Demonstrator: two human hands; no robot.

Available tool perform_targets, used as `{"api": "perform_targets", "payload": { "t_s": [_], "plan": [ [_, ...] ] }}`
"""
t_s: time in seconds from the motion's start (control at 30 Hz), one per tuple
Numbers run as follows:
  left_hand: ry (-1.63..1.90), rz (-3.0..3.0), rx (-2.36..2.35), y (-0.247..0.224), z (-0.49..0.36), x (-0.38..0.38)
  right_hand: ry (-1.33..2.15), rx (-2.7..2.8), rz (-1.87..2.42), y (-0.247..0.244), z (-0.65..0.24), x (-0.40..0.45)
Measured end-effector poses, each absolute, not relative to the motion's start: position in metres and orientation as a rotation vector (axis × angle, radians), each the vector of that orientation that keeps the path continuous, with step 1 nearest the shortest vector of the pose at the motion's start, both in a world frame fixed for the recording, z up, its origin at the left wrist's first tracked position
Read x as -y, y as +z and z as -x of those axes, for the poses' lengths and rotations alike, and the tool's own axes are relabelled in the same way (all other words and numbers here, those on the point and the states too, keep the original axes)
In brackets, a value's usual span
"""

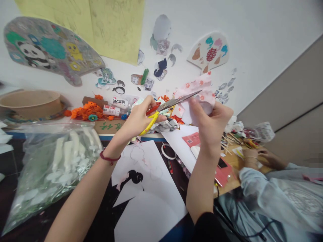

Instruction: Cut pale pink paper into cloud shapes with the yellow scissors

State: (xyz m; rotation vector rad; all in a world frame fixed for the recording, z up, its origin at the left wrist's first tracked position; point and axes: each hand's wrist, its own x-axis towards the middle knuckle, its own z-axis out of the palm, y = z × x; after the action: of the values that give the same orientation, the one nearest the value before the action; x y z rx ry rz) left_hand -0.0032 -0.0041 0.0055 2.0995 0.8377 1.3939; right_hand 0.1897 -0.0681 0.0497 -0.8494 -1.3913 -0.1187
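Scissors [164, 106] are your landmark: left hand [141, 114] has them by the red and yellow handles, blades looking nearly together, tips aimed right. Pink paper [194, 84] with the flower print is right behind the blades, pinched in your right hand [213, 122]. Can't tell from this angle if the blades bite an edge or just lie in front of it.

For a clean cut, my read: right thumb is just beside the scissors' tips, so shift that pinch back before squeezing. Paper looks thin and curls near the fingers; pull it taut or it'll likely fold between the blades. Part the blades wide, cut near the pivot, don't snap the tips together on a curve. Turn the paper into the scissors rather than twisting your wrist. Both hands are up off the table [104, 210]; bracing your elbows should steady the line.

Clearance: white sheet [164, 181] with the black-haired paper figure [135, 177] lies below the scissors, so drop scraps elsewhere. Plastic bag [63, 161] is lower left of the scissors. Co-worker's hand [251, 157] is well off to their right, no conflict.
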Motion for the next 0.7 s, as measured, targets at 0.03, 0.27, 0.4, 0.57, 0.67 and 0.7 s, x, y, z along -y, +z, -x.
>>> {"api": "perform_targets", "payload": {
  "t_s": [0.03,0.27,0.4,0.57,0.67,0.7],
  "plan": [
    [1.399,-2.1,-0.837,0.0056,0.0036,0.0037,-0.126,1.39,0.851,0.0497,-0.19,0.0681],
    [1.417,-2.13,-0.875,0.0044,0.0051,-0.0008,-0.124,1.385,0.875,0.0488,-0.1924,0.0675],
    [1.387,-2.166,-0.892,0.0019,0.0059,-0.0029,-0.12,1.395,0.857,0.0491,-0.1925,0.0676],
    [1.309,-2.195,-0.917,0.0022,0.0062,0.0015,-0.115,1.44,0.85,0.0497,-0.1925,0.0681],
    [1.306,-2.201,-0.923,0.0028,0.005,0.0035,-0.11,1.45,0.87,0.0491,-0.1925,0.0678],
    [1.311,-2.203,-0.92,0.0024,0.0045,0.0034,-0.109,1.455,0.877,0.0488,-0.1923,0.0676]
  ]
}}
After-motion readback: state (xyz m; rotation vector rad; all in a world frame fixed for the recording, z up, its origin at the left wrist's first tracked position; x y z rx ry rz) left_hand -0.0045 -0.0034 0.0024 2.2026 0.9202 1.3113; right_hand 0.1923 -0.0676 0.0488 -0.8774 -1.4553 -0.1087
